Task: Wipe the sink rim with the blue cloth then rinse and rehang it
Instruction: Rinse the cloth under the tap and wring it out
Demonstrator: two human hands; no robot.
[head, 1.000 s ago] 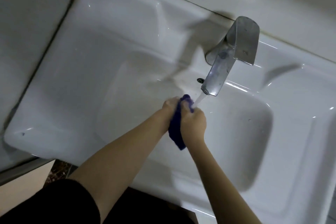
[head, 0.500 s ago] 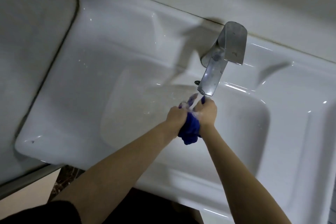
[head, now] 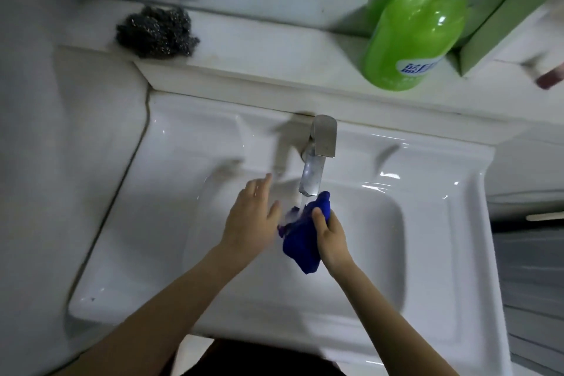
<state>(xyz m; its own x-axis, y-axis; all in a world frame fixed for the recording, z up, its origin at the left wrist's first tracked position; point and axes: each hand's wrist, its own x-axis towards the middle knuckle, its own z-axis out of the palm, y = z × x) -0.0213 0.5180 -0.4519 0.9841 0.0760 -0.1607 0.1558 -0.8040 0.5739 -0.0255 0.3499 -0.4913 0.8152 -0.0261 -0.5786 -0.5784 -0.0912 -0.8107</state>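
Rinsing cloth [head: 305, 238] over sink [head: 427, 299] basin, just below tap [head: 316, 168] spout. Right hand [head: 331, 241] clamped on bunched cloth, thumb on top. Left hand [head: 251, 218] left of tap stream, palm flat, fingers spread, gripping nothing, touching cloth edge or just beside: unclear. Best practice, judged: turn and squeeze folds under stream, keep low to limit splash. Behind tap on ledge: scourer [head: 155, 32], green bottle [head: 415, 27].

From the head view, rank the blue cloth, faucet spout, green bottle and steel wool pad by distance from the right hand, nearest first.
From the right hand:
1. Blue cloth, gripped in it.
2. Faucet spout, just above over the basin.
3. Green bottle, on the ledge, upper right.
4. Steel wool pad, on the ledge, far upper left.
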